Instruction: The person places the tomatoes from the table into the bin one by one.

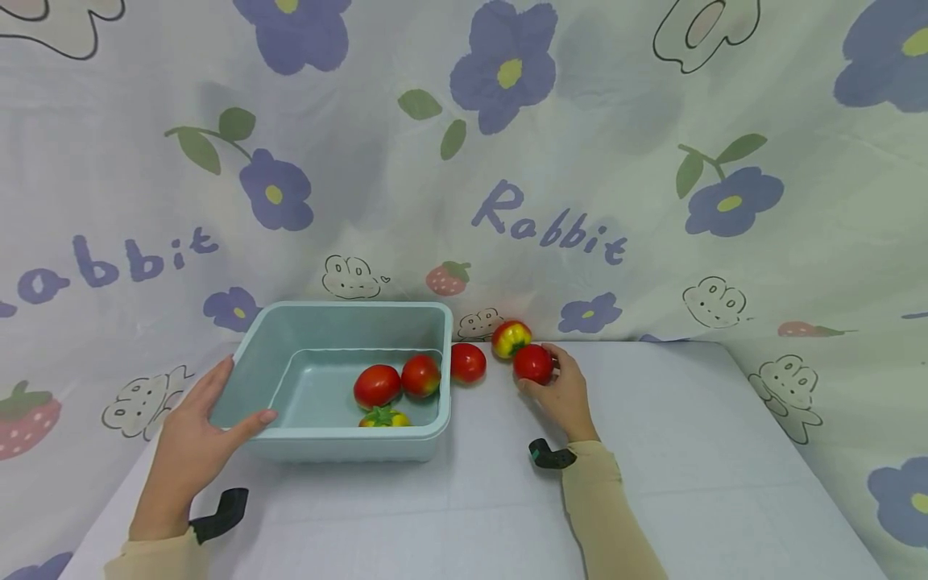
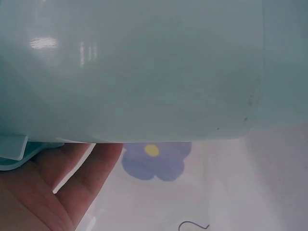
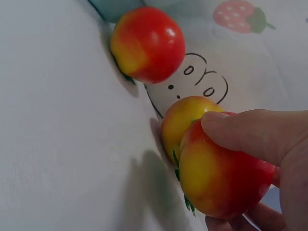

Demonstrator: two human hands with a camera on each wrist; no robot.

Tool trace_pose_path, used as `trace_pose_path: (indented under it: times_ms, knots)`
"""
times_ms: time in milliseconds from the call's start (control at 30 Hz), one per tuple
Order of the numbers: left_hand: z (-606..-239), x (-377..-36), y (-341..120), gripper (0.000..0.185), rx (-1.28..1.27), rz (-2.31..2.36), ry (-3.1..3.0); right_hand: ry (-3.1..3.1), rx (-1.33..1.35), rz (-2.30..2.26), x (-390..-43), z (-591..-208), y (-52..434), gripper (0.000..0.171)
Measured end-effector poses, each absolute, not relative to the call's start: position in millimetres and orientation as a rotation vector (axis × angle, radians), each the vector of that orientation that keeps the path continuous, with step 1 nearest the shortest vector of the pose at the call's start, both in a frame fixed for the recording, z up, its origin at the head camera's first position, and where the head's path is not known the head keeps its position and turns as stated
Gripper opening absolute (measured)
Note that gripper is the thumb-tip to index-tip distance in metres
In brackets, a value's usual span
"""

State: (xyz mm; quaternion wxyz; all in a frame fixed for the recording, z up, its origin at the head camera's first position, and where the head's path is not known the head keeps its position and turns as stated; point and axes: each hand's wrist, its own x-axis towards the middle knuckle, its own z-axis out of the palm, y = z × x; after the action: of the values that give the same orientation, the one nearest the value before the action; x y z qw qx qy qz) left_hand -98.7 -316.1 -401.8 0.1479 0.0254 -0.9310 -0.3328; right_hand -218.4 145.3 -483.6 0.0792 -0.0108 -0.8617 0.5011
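Observation:
My right hand (image 1: 564, 393) grips a red tomato (image 1: 532, 364) between thumb and fingers at the back of the table. In the right wrist view this tomato (image 3: 224, 168) shows a yellow patch and green leaves underneath. Just behind it is a red-and-yellow tomato (image 1: 511, 338), and another red tomato (image 1: 469, 363) stands beside the bin's right wall. My left hand (image 1: 194, 439) holds the left side of a pale blue-green plastic bin (image 1: 333, 447), thumb over the rim. Inside lie two red tomatoes (image 1: 377, 387) and a yellow-and-green one (image 1: 385, 416), partly hidden by the front rim.
A white cloth covers the table (image 1: 500, 515). Behind it hangs a printed curtain (image 1: 406, 201) with flowers and rabbits, meeting the table's back edge close to the tomatoes. A black wrist camera (image 1: 221, 515) sits on the left wrist, another (image 1: 553, 455) on the right.

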Motion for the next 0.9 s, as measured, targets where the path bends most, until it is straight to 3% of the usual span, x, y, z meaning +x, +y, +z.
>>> trace_pose_path:
  times_ms: [900]
  knots:
    - [-404, -99, -318, 0.099, 0.052, -0.951, -2.676, -2.466, 0.145, 1.44, -206, -447, 142, 0.075]
